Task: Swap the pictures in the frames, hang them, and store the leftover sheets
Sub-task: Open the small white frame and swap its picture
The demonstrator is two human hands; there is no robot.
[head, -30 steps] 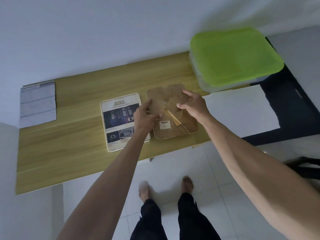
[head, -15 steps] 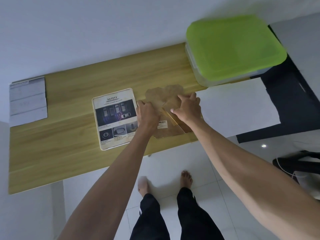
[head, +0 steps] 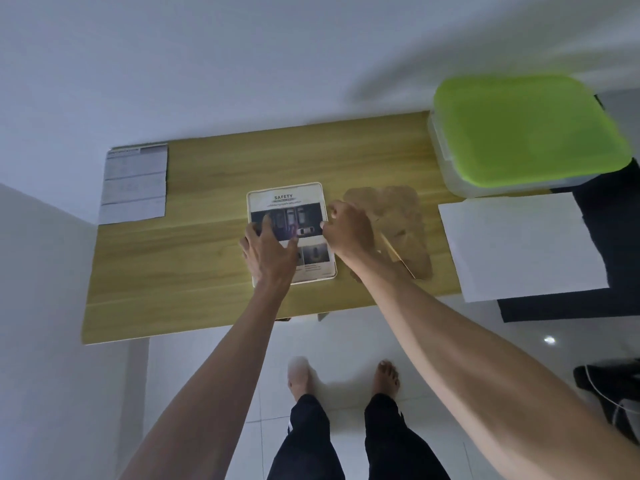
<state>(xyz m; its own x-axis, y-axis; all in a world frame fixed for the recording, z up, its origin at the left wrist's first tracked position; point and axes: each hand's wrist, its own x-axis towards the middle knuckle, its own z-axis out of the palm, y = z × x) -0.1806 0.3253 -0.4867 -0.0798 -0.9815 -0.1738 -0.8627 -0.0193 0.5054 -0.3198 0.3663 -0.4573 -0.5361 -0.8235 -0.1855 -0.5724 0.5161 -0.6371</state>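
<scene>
The desk (head: 207,265) is pale yellowish wood with a streaked grain. On it, the framed picture (head: 289,202) has a cream border, the dark word SAFETY, and dark panels showing pale cars. Right of that picture lies a mottled brown backing board (head: 405,216); further right, a plain white sheet (head: 519,244). Left of the picture is a grey sheet (head: 135,183) with faint rows. The box (head: 526,129) behind the white sheet has a lime-green lid over clear, pale sides.

table (head: 194,271): framed picture (head: 291,202) laid at centre | frame backing (head: 398,216) laid just right of it | printed sheet (head: 135,183) placed far left | lidded box (head: 526,133) set at right rear | blank sheet (head: 519,244) laid before the box
</scene>
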